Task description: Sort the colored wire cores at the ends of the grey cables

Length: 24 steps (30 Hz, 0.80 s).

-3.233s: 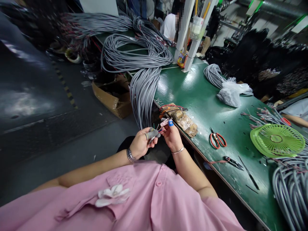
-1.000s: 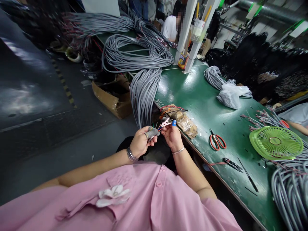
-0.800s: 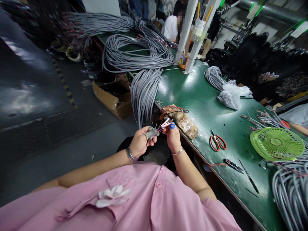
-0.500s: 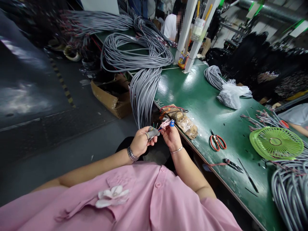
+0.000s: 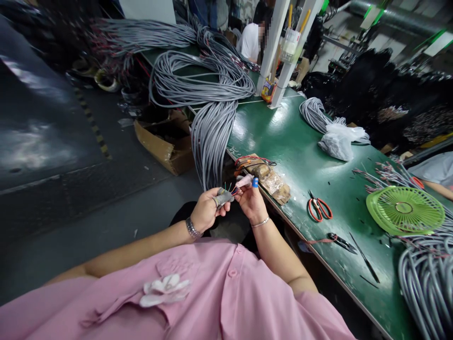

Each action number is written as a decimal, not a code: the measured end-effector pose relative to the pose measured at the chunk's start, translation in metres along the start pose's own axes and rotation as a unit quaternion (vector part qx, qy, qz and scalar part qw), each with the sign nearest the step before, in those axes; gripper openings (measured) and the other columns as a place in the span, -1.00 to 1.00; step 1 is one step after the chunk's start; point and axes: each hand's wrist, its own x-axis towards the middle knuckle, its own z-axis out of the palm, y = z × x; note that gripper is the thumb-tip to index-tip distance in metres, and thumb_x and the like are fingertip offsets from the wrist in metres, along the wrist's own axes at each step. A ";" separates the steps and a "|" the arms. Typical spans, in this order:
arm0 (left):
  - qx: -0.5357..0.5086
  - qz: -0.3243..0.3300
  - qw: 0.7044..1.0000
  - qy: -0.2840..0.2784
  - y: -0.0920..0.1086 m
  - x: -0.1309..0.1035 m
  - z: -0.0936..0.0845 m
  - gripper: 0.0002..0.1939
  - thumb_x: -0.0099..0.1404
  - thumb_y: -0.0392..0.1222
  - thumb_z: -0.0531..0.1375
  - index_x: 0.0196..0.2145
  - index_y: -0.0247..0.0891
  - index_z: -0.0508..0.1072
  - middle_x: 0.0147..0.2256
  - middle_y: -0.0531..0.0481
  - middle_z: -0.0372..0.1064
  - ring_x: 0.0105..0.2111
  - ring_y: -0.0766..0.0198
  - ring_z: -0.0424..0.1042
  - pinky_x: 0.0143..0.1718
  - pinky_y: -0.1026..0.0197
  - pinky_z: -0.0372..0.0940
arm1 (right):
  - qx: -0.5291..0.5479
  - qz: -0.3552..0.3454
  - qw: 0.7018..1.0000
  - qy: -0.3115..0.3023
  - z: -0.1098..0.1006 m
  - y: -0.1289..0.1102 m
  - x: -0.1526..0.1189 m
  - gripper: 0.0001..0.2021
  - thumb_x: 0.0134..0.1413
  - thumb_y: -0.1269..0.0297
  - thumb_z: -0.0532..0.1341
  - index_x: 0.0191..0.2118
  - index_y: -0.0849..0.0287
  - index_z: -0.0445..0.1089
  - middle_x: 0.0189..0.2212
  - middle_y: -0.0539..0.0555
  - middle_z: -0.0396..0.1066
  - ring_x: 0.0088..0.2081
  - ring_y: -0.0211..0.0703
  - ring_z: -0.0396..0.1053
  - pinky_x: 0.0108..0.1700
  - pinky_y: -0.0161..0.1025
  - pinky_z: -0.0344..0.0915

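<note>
**Both hands engaged at the bench edge: coloured wires (image 5: 234, 192) between left hand (image 5: 205, 208) and right hand (image 5: 252, 206)**

Hands: Left hand is closed around the wires, with grey covers on its thumb and finger. Red and blue strands run from its fingertips toward the right hand; thin green ends stick up above the grip. Right hand is narrowed, fingertips together on a pale pink piece (image 5: 244, 181); a blue band (image 5: 255, 182) sits at the thumb tip. Exact contact between the piece and the wires is too small to tell.

Position: Wires are held in the air in front of the pink shirt (image 5: 198, 293), near the edge of the green table (image 5: 300, 156). Watch (image 5: 193, 228) on left wrist; thin bracelet (image 5: 261, 222) on right wrist.

Bench, near the hands: worn brown block (image 5: 271, 179) at the table edge, just beyond the right hand, red and black leads at its far end. To the right, red-handled cutters (image 5: 319, 208), then black snips (image 5: 341, 242) with a slim dark tool (image 5: 364, 257) just beside them.

Bench, farther off: green slotted basket (image 5: 405, 210) near a coil of grey cable (image 5: 428, 283); white plastic bag (image 5: 341, 141) against a smaller coil. A large grey bundle (image 5: 214, 141) hangs over the table's end, beside an open cardboard box (image 5: 164, 144) on the floor.
</note>
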 end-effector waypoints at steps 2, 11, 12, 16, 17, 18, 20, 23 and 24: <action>0.010 0.004 1.000 -0.002 0.000 -0.002 -0.002 -0.81 0.14 -0.14 0.24 -0.48 -0.31 0.37 -0.63 0.03 0.37 -0.74 0.44 0.23 -0.75 0.40 -0.07 | -0.007 0.019 1.000 -0.010 -0.004 -0.001 -0.002 -0.48 0.04 -0.25 0.14 -0.21 0.17 0.43 -0.36 0.02 0.42 -0.43 -0.32 0.31 -0.36 -0.36 0.33; 0.079 0.029 0.996 -0.010 -0.003 -0.013 -0.009 -0.80 0.15 -0.14 0.23 -0.53 -0.31 0.39 -0.61 0.00 0.38 -0.71 0.43 0.25 -0.72 0.38 -0.02 | -0.216 0.044 0.974 -0.062 -0.004 -0.009 -0.028 -0.64 -0.09 0.03 0.36 -0.26 0.22 0.47 -0.39 0.03 0.45 -0.41 -0.31 0.35 -0.34 -0.35 0.33; 0.092 0.034 0.995 -0.015 -0.004 -0.013 -0.009 -0.80 0.16 -0.14 0.22 -0.52 -0.30 0.39 -0.61 0.00 0.38 -0.70 0.42 0.26 -0.71 0.38 0.00 | -0.241 0.026 0.969 -0.056 -0.002 -0.010 -0.029 -0.68 -0.10 0.09 0.38 -0.28 0.21 0.48 -0.42 0.01 0.44 -0.44 -0.33 0.33 -0.35 -0.36 0.30; 0.157 0.022 0.986 -0.057 -0.005 -0.013 -0.011 -0.84 0.18 -0.16 0.20 -0.47 -0.31 0.42 -0.59 -0.02 0.41 -0.68 0.40 0.30 -0.70 0.39 0.04 | -0.302 -0.047 0.951 -0.054 0.005 -0.010 -0.032 -0.79 -0.09 0.17 0.37 -0.38 0.21 0.49 -0.51 -0.04 0.41 -0.47 -0.34 0.29 -0.34 -0.36 0.26; 0.165 0.007 0.983 -0.075 -0.006 -0.012 -0.011 -0.85 0.17 -0.17 0.19 -0.46 -0.31 0.42 -0.58 -0.03 0.41 -0.68 0.39 0.31 -0.70 0.39 0.04 | -0.314 -0.052 0.946 -0.061 0.005 -0.010 -0.032 -0.80 -0.08 0.17 0.37 -0.38 0.21 0.49 -0.51 -0.03 0.41 -0.46 -0.32 0.29 -0.33 -0.34 0.27; 0.168 -0.011 0.981 -0.092 -0.007 -0.012 -0.010 -0.86 0.17 -0.18 0.19 -0.46 -0.31 0.41 -0.59 -0.04 0.42 -0.68 0.37 0.32 -0.71 0.39 0.05 | -0.328 -0.053 0.941 -0.070 0.006 -0.010 -0.032 -0.80 -0.08 0.17 0.36 -0.38 0.20 0.49 -0.50 -0.03 0.42 -0.45 -0.30 0.30 -0.32 -0.33 0.28; 0.165 -0.044 0.978 -0.116 -0.009 -0.011 -0.010 -0.85 0.15 -0.18 0.19 -0.49 -0.31 0.40 -0.60 -0.06 0.42 -0.68 0.34 0.34 -0.72 0.38 0.07 | -0.358 -0.049 0.929 -0.083 0.006 -0.009 -0.032 -0.80 -0.09 0.17 0.37 -0.38 0.20 0.49 -0.49 -0.03 0.43 -0.46 -0.29 0.31 -0.34 -0.32 0.28; 0.147 -0.064 0.980 -0.115 -0.008 -0.010 -0.009 -0.83 0.13 -0.16 0.21 -0.51 -0.32 0.39 -0.62 -0.07 0.41 -0.70 0.33 0.34 -0.72 0.37 0.10 | -0.364 -0.054 0.926 -0.085 0.005 -0.009 -0.032 -0.80 -0.08 0.17 0.36 -0.35 0.19 0.50 -0.48 -0.02 0.45 -0.45 -0.29 0.32 -0.34 -0.32 0.27; 0.133 -0.065 0.983 -0.107 -0.007 -0.010 -0.009 -0.82 0.12 -0.16 0.22 -0.51 -0.32 0.40 -0.62 -0.06 0.41 -0.70 0.34 0.33 -0.72 0.37 0.10 | -0.355 -0.058 0.929 -0.082 0.004 -0.009 -0.033 -0.79 -0.06 0.16 0.35 -0.34 0.19 0.51 -0.46 -0.01 0.45 -0.43 -0.29 0.33 -0.32 -0.32 0.28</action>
